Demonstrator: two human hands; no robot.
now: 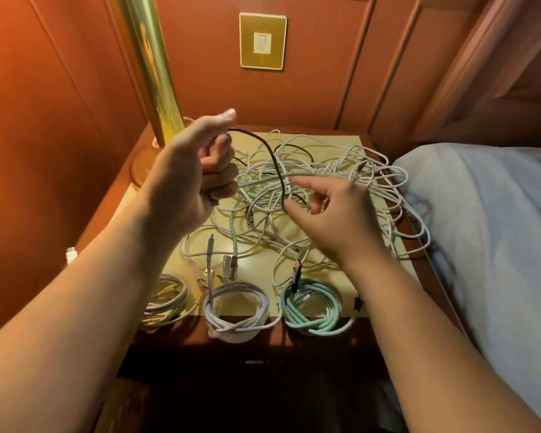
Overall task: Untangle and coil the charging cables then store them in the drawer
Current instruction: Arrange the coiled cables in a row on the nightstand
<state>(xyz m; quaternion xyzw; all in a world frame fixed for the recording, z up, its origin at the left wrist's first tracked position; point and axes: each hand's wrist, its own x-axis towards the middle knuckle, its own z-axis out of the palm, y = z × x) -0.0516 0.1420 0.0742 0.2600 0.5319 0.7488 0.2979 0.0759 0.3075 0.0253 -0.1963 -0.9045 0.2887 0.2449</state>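
Note:
A tangled heap of white, mint and black charging cables [331,170] lies on the nightstand top [341,142]. My left hand [197,173] is raised over its left side, fingers curled round a black cable [270,154] that arcs from the fist down to my right hand [328,207]. My right hand hovers over the heap with fingers spread and loosely bent, fingertips at the black cable's lower end. Three coiled cables lie along the front edge: a cream one [166,303], a white one [236,310] and a mint one [316,310]. The drawer front [253,362] below is dark.
A brass lamp post [152,67] stands on its base at the back left of the nightstand. A wall switch plate [263,40] sits on the wood panelling behind. A bed with pale blue sheet [487,232] borders the right side; some cable loops hang over that edge.

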